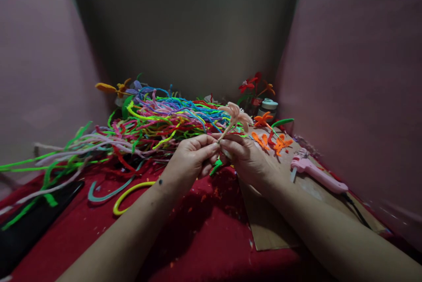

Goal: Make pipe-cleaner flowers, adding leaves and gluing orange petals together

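A pale pink pipe-cleaner flower [234, 116] stands tilted above my fingers, its petals spread and its stem running down between both hands. My left hand [198, 152] pinches the low end of that stem between thumb and forefinger. Close against it, my right hand [242, 154] also has thumb and fingers closed on the stem. The fingertips nearly meet, so the stem's very end is hidden. Just below the hands a bit of green pipe cleaner [216, 167] shows on the red cloth [204, 229].
Behind my hands lies a large heap of coloured pipe cleaners [178, 117]. To the right, a cardboard sheet [268, 225] carries orange flowers [281, 143] and a pink glue gun [318, 174]. A jar [268, 107] stands behind. Left are a yellow ring [123, 198] and a black flat object [36, 225].
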`<act>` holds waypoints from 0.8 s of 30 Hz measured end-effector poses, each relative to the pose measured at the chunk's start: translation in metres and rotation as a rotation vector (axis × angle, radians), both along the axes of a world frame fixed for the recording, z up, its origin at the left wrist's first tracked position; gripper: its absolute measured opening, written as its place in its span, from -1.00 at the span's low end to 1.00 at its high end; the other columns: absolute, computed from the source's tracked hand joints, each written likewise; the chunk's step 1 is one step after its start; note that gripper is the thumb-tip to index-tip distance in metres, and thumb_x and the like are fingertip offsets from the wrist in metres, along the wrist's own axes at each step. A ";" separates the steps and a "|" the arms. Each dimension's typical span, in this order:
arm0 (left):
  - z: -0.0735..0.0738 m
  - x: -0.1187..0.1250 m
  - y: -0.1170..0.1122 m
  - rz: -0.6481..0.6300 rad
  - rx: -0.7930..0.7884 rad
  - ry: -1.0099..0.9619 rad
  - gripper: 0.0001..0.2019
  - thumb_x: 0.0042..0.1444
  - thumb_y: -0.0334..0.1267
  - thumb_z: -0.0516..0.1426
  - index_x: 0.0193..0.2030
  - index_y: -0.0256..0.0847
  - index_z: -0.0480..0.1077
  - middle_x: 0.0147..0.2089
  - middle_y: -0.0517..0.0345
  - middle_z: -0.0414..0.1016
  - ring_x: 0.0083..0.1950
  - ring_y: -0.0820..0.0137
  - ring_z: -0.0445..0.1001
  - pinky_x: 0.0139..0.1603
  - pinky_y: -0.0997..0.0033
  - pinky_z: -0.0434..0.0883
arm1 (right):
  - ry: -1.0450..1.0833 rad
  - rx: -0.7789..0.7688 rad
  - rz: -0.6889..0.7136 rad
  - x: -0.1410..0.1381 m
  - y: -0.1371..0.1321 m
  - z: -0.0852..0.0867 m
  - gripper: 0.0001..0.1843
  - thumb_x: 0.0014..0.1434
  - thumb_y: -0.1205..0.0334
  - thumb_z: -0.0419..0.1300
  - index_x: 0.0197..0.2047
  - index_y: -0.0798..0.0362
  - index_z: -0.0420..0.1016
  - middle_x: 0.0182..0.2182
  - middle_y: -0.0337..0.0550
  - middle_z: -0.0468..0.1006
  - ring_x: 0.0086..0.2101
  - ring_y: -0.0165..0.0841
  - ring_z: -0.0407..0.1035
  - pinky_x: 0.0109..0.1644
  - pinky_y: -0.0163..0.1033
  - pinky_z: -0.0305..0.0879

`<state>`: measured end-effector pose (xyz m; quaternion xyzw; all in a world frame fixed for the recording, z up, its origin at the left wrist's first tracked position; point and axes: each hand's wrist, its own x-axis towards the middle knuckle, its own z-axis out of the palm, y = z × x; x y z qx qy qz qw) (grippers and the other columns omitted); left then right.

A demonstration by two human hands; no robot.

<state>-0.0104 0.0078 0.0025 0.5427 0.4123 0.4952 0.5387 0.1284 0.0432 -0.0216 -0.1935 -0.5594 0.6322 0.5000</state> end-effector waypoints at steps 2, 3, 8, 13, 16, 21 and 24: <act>-0.001 -0.001 0.000 -0.009 -0.002 -0.008 -0.82 0.06 -0.25 0.14 -0.48 -0.28 0.29 -0.59 0.32 0.28 -0.72 0.70 0.11 -0.71 0.65 -0.01 | 0.028 -0.026 0.031 -0.001 0.003 -0.003 -0.80 0.06 0.27 0.19 -0.23 0.03 0.56 -0.46 -0.24 0.49 -0.45 -0.42 0.32 -0.30 -0.27 0.26; -0.001 -0.001 0.000 -0.021 -0.002 -0.017 -0.82 0.07 -0.25 0.14 -0.48 -0.29 0.30 -0.58 0.32 0.28 -0.72 0.71 0.11 -0.71 0.65 -0.02 | 0.038 -0.036 0.037 -0.001 0.004 -0.005 -0.79 0.05 0.26 0.20 -0.21 0.03 0.56 -0.45 -0.23 0.50 -0.44 -0.41 0.33 -0.30 -0.26 0.27; 0.001 0.000 -0.001 -0.069 0.027 0.005 -0.81 0.12 -0.21 0.10 -0.44 -0.28 0.34 -0.56 0.31 0.30 -0.72 0.70 0.12 -0.70 0.63 0.01 | 0.051 -0.034 -0.005 0.001 0.003 -0.006 -0.82 0.05 0.20 0.22 -0.26 0.02 0.56 -0.44 -0.22 0.51 -0.43 -0.40 0.34 -0.31 -0.24 0.27; -0.002 0.006 -0.002 0.174 0.292 0.413 -0.82 0.14 -0.27 0.05 -0.46 -0.26 0.34 -0.56 0.27 0.36 -0.63 0.58 0.26 -0.57 0.55 0.21 | -0.005 -0.021 -0.174 0.002 -0.008 0.008 -0.94 0.00 0.27 0.24 -0.42 -0.02 0.57 -0.41 -0.24 0.52 -0.39 -0.39 0.33 -0.30 -0.25 0.25; -0.013 0.006 0.000 0.364 0.563 0.738 -0.92 0.13 -0.32 0.08 -0.29 -0.23 0.39 -0.38 0.15 0.52 -0.43 0.46 0.43 -0.38 0.48 0.30 | -0.074 -0.021 -0.221 0.001 -0.009 0.010 -0.92 0.00 0.23 0.23 -0.40 -0.05 0.57 -0.43 -0.22 0.53 -0.30 -0.31 0.36 -0.23 -0.20 0.27; -0.024 0.000 0.001 0.485 0.872 1.069 -0.85 0.22 -0.33 -0.02 -0.18 -0.20 0.36 -0.31 0.12 0.53 -0.33 0.41 0.50 -0.34 0.47 0.29 | -0.086 -0.016 -0.200 -0.002 -0.006 0.006 -0.69 -0.02 0.17 0.25 -0.14 -0.12 0.52 -0.34 -0.22 0.54 -0.27 -0.27 0.36 -0.28 -0.19 0.27; -0.022 -0.001 0.001 0.474 0.913 1.162 -0.83 0.22 -0.35 -0.05 -0.19 -0.21 0.36 -0.32 0.10 0.52 -0.30 0.40 0.49 -0.34 0.48 0.30 | -0.085 0.006 -0.206 -0.004 -0.005 0.003 -0.66 0.00 0.16 0.23 -0.10 -0.15 0.49 -0.25 -0.20 0.53 -0.25 -0.26 0.36 -0.29 -0.18 0.27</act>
